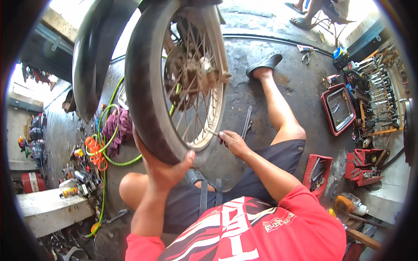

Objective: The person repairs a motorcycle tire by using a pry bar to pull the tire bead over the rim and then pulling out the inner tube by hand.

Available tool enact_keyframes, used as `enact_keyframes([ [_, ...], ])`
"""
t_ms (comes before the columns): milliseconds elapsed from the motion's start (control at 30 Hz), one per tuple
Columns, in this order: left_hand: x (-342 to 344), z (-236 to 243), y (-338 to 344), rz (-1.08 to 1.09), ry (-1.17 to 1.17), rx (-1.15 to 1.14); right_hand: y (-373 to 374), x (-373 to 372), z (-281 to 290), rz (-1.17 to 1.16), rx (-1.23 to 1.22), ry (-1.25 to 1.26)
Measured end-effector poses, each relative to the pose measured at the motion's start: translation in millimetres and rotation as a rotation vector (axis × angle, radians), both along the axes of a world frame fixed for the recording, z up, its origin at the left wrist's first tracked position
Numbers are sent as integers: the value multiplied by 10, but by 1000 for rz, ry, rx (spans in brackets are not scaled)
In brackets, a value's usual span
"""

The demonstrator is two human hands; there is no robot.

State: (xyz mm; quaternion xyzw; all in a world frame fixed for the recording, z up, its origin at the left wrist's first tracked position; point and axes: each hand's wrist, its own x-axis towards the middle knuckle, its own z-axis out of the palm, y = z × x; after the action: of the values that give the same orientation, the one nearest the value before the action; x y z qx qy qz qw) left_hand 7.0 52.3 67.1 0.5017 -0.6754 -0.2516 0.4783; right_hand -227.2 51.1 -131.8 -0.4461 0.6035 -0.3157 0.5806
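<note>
A spoked motorcycle wheel with a black tyre hangs in front of me, beside a black fender. My left hand grips the bottom of the tyre from the left, thumb along the tread. My right hand is closed on a short metal tool that reaches to the lower right of the rim; I cannot tell if it touches. Long metal tools lie on the floor beyond that hand. My legs are spread on either side below the wheel.
Green hose, orange coiled hose and purple cloth lie left. Right are a red-rimmed tray, wrench rack and red toolboxes. Another person's legs show at the upper right. A concrete ledge is lower left.
</note>
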Motion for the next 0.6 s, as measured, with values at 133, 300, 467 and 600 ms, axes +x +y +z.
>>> enact_keyframes([
  [133, 34, 295, -299, -45, -54, 13, 496, 88, 774, 21, -324, 118],
  [300, 84, 148, -322, -68, 124, -83, 949, 284, 813, 54, -607, 226],
  [467, 53, 60, -243, -28, 308, -17, 994, 506, 730, 24, -583, 115],
  [600, -7, 49, -236, -1, 275, -4, 1067, 838, 577, -303, -355, -72],
])
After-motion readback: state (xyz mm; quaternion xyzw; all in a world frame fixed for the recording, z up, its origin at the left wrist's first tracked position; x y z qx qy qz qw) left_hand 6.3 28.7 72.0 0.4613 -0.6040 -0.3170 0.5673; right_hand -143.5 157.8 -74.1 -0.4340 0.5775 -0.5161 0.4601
